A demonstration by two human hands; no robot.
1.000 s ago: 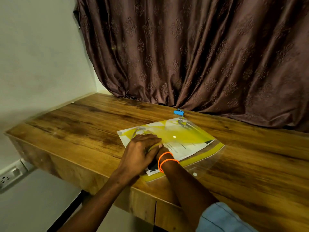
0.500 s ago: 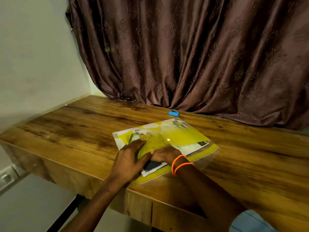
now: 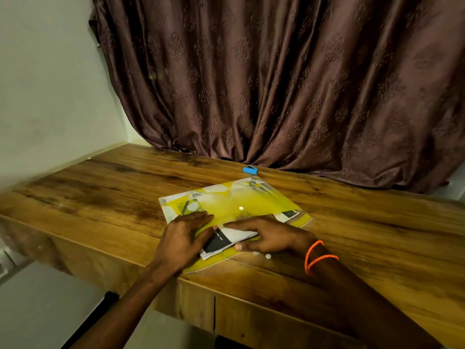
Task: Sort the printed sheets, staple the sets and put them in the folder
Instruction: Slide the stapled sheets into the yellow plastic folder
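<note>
A yellow see-through folder [image 3: 254, 202] lies flat near the front edge of the wooden desk [image 3: 105, 197]. Printed sheets [image 3: 234, 236] lie inside it, one white and black corner showing between my hands. My left hand [image 3: 183, 238] rests flat on the folder's near left part, fingers straight. My right hand [image 3: 266, 236], with orange bands at the wrist, lies flat on the folder's near right part, fingers stretched leftward over the sheets. A small blue stapler [image 3: 249, 170] sits behind the folder at the curtain's foot.
A brown patterned curtain [image 3: 276, 84] hangs along the desk's back edge. A pale wall [image 3: 50, 84] closes the left side. The desk front has a drawer seam [image 3: 214, 313] below my hands. Bare wood stretches left and right of the folder.
My right hand has slid out from under my left and moved right, now lying flat on the folder. My left hand stays pressed on it. The camera view shifted slightly.
</note>
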